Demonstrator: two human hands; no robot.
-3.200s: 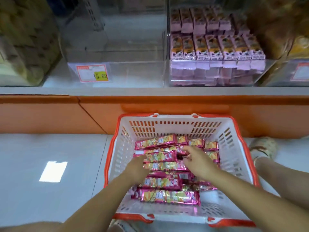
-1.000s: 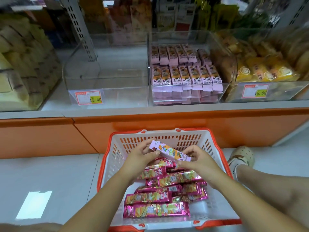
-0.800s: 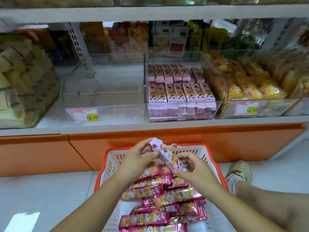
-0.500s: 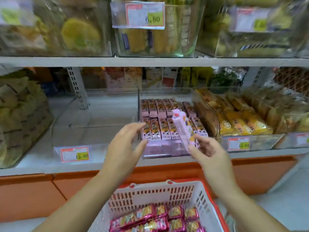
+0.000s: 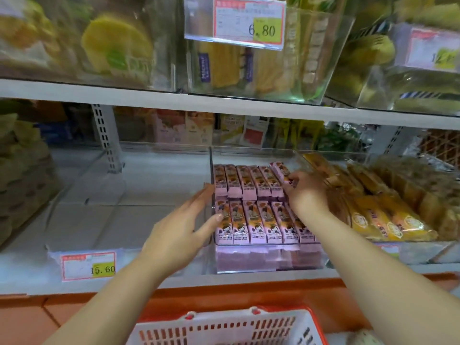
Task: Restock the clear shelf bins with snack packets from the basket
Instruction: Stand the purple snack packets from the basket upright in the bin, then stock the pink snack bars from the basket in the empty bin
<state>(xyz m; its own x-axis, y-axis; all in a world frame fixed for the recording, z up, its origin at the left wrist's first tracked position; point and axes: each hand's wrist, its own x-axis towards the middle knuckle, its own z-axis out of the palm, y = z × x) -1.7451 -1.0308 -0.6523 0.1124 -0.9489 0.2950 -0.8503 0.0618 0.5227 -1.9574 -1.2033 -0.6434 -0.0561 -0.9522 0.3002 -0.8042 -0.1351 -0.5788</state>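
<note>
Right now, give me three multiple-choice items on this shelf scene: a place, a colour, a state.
1. Where does the right hand hold the pink packet?
A. at the back row of the middle bin
B. in the empty bin
C. on the top shelf
2. The basket rim is:
A. blue
B. orange-red
C. green
3. The left hand is:
A. gripping a packet
B. holding the basket
C. open, empty
Answers: A, the packet meets the back row's right end; B, the rim shows orange-red; C, its fingers are straight.
</note>
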